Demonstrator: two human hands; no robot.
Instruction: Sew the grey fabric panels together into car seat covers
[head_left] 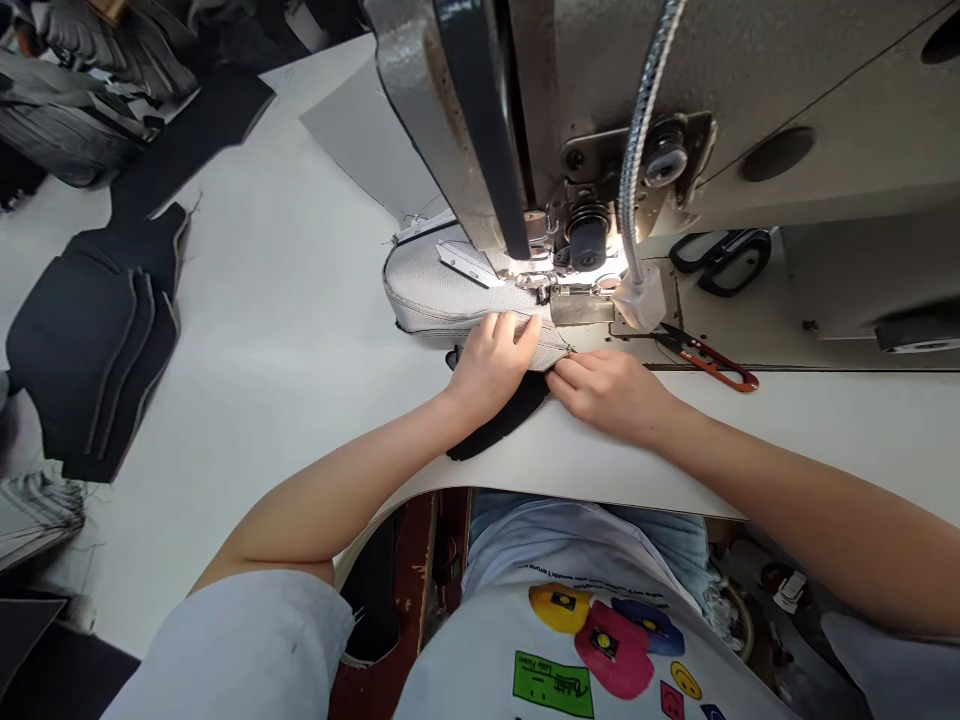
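A grey mesh fabric piece (442,280) with dark edging lies under the head of a sewing machine (570,270). My left hand (495,360) presses on its near part with the fingers bent. At the fabric's near right corner, my right hand (611,392) pinches the edge between thumb and fingers. Black fabric (510,420) hangs out below the mesh, between my two hands. The needle area is lit, and machine parts partly hide the stitching point.
Red-handled thread snips (712,362) lie right of my right hand, with black-handled scissors (724,260) behind them. Stacked dark fabric pieces (82,340) lie at the left of the white table (262,330). A flexible lamp neck (637,140) hangs beside the machine head.
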